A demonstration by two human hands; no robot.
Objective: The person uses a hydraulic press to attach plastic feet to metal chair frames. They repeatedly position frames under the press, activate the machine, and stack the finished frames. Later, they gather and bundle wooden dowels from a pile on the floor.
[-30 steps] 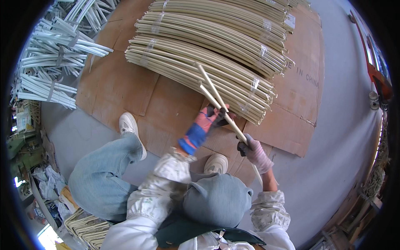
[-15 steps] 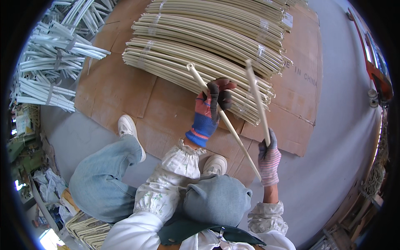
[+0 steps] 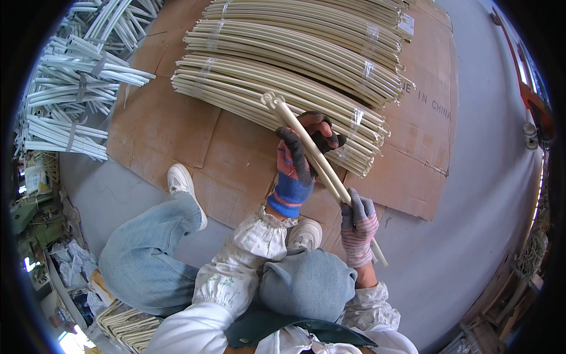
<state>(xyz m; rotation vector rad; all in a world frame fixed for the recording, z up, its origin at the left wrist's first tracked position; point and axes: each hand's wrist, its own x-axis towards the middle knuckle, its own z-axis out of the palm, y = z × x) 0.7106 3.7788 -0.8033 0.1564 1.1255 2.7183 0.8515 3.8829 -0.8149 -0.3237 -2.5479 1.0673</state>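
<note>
Both hands, left hand (image 3: 303, 150) and right hand (image 3: 356, 221), were clamped on cream rods (image 3: 318, 162) at frame centre; a loose grip risked them sliding apart

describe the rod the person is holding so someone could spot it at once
Find the brown cardboard sheets on the grey floor, with taped bundles of cream curved rods. In front of them, the cream rod pair slants between the gloved left hand and right hand: loose, lifted, not bundled.
</note>
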